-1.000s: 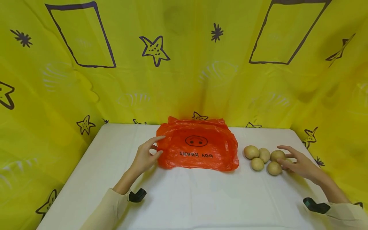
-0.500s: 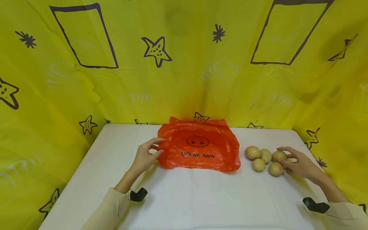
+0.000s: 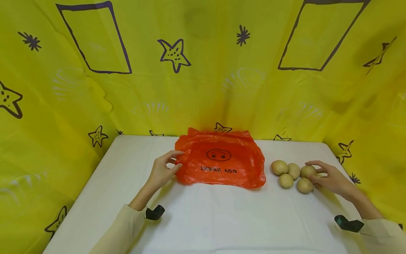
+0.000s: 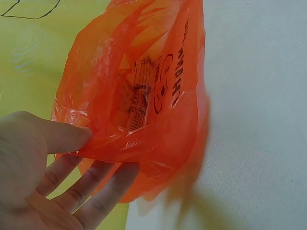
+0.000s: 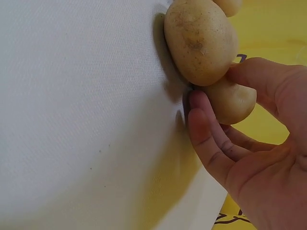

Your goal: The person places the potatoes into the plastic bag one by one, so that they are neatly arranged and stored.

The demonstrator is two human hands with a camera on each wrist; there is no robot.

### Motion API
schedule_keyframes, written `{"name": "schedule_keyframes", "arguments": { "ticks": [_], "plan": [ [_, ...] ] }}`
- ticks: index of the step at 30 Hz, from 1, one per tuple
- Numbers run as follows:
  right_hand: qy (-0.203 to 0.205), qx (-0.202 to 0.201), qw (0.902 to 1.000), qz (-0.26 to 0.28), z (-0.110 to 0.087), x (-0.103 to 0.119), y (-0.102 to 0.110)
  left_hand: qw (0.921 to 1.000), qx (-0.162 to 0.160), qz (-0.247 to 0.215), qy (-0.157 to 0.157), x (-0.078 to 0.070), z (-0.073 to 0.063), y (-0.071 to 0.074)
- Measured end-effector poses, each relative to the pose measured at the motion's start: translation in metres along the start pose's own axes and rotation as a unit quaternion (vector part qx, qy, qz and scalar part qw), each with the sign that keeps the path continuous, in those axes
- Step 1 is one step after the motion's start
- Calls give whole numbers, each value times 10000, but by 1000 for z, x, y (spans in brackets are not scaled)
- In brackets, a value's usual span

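A red plastic bag (image 3: 219,160) with a pig-snout print and lettering lies spread at the back middle of the table. At its left side my left hand (image 3: 163,169) pinches the rim; in the left wrist view, the thumb lies on the film and the fingers are behind it, with the bag's mouth gaping. Several potatoes (image 3: 286,181) lie clustered right of the bag. My right hand (image 3: 333,180) is at the cluster's right end, thumb and fingers round a potato (image 5: 232,103). Another potato (image 5: 196,40) partly covers it in the right wrist view.
A white cloth covers the table (image 3: 209,218). Yellow curtain (image 3: 203,88) with printed stars and shells hangs close behind and along both sides. The potatoes sit a short way from the bag's right edge.
The right hand's fingers have drawn in slightly round the potato at the cluster's right end, which shows less in the head view. The left hand stays at the bag's rim.
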State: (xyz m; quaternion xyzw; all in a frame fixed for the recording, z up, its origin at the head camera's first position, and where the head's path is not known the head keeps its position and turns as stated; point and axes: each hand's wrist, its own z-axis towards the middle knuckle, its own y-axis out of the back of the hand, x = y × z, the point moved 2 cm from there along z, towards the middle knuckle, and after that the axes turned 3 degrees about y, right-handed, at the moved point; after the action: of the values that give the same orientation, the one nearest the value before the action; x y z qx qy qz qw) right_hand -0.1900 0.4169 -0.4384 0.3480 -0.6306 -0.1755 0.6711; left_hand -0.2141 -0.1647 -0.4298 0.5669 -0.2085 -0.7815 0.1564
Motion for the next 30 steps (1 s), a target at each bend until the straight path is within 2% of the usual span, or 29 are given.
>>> {"name": "schedule_keyframes", "arguments": {
  "ticks": [7,13,18,25,30],
  "plan": [
    [72,66,9993,-353,2,4,2,10000,-1,-32,2,-1,2,1],
    [271,-109,9964,-797,2,6,9,9999,-66,-45,-76,1,1,0],
    [584,-366,9954,-669,1,11,16,9997,-60,-92,-229,1,0,-2],
    [659,-398,9959,-474,4,23,22,10000,-52,-49,-3,1,1,-3],
    [798,-501,9954,-186,5,28,23,10000,-22,-69,-53,0,1,-2]
  ]
}}
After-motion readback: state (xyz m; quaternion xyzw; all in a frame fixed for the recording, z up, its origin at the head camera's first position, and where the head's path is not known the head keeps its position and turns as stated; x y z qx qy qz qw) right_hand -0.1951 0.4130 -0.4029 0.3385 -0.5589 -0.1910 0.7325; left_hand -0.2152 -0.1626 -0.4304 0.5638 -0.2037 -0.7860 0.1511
